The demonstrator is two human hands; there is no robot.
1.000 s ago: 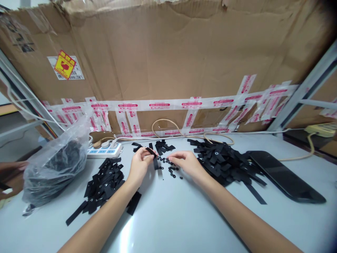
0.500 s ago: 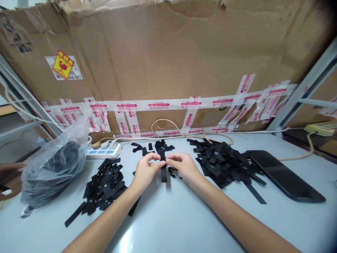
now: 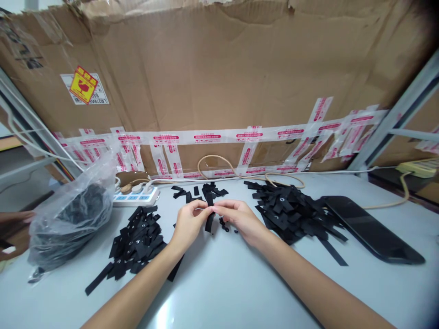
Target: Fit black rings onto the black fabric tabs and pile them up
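Between my two hands a short black fabric strip (image 3: 209, 223) hangs above the white table. My left hand (image 3: 192, 220) pinches it from the left with thumb and forefinger. From the right, the thumb and forefinger of my right hand (image 3: 239, 217) close on the same strip, and the fingertips of both hands meet there. Small black pieces (image 3: 223, 225) lie on the table just beside the strip, under my right fingers. A few cut black strips (image 3: 214, 189) lie behind my hands. Whether the fingertips also cover a small part cannot be made out.
Piles of black strips with metal rings lie left (image 3: 137, 240) and right (image 3: 286, 208). A dark tray-like object (image 3: 373, 230) is at right. A clear plastic bag (image 3: 73, 219) stands left, by another person's hand (image 3: 13, 233). Behind are a power strip (image 3: 137, 197) and a large cardboard box (image 3: 219, 68).
The strip's lower end has swung slightly left and tilted. My right fingertips have moved a little left, closing against my left fingertips.
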